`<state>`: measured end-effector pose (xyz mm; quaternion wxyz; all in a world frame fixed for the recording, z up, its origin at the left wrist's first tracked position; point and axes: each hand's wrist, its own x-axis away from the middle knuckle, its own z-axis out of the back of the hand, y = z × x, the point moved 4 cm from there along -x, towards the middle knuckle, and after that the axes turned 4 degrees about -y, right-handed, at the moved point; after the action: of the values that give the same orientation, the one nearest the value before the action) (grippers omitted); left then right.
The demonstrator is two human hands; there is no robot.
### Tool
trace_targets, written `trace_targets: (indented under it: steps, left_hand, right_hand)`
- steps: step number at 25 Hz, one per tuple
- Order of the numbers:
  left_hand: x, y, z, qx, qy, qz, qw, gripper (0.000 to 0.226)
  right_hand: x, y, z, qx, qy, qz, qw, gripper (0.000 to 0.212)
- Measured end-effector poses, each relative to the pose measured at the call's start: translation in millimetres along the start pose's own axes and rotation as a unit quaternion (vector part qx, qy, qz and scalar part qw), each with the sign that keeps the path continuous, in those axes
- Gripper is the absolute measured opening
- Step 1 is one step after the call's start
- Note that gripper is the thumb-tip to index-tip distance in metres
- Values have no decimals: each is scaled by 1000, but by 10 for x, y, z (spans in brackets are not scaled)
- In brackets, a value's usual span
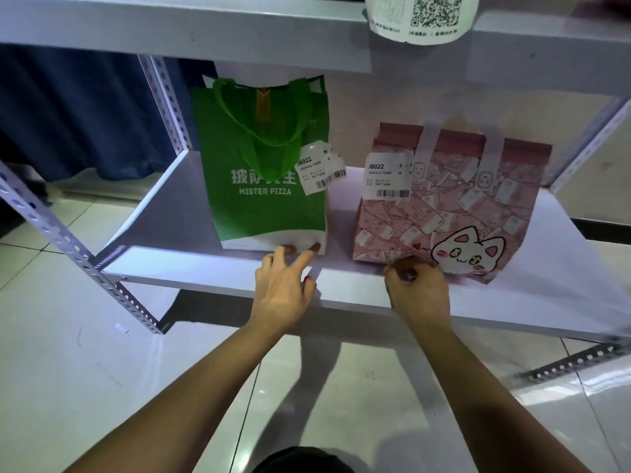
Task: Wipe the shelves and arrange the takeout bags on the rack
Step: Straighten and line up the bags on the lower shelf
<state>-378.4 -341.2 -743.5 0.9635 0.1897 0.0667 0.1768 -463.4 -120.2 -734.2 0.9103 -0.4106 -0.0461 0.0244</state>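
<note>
Hands both at the front edge of the lower shelf (211, 271), one per bag. Left hand (285, 288) is spread, fingers straight, two fingertips (316, 248) touching the white bottom strip of the green bag (263, 172); thumb lies off to the side over the shelf edge. Nothing is held in it. Right hand (418, 285) has fingers curled in at the bottom front edge of the pink bag (454, 206); looks like a pinch on that lower edge, but the fingertips are tucked under, so the exact grip is hard to read.

Green bag stands upright directly beyond the left hand, print reads MISTER PIZZA, green handles drooping forward over its face. White label (321, 167) marked J8022 sticks to its upper corner on the side toward the right hand. Pink bag stands upright directly beyond the right hand, cartoon cat face (466, 252) on its lower front just past the knuckles, pale handles on top, white label (387, 175) also marked J8022 on its upper part toward the left-hand side. Bags are side by side, near each other, not touching; the gap falls between the two hands.

Upper shelf (184, 32) runs above both bags. White item with a QR code (420, 18) hangs over its front edge, above the right hand. Perforated metal upright (73, 242) stands outboard of the left hand, tiled floor (85, 387) under both forearms.
</note>
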Motion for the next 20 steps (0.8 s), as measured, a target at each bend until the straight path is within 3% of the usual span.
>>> trace_targets:
  steps: [6, 16, 18, 20]
  left_hand:
    - [-161, -142, 17, 6, -19, 74, 997, 50]
    - [-209, -214, 117, 42, -13, 182, 982, 47]
    - [-135, -75, 134, 40, -5, 176, 984, 46]
    - [-12, 242, 74, 76, -2, 109, 991, 44]
  right_hand:
    - [-62, 121, 181, -22, 30, -51, 998, 23]
    - [-114, 238, 382, -47, 68, -100, 991, 5]
    - [-120, 261, 409, -47, 69, -107, 991, 5]
    - [-115, 267, 423, -49, 75, -105, 990, 7]
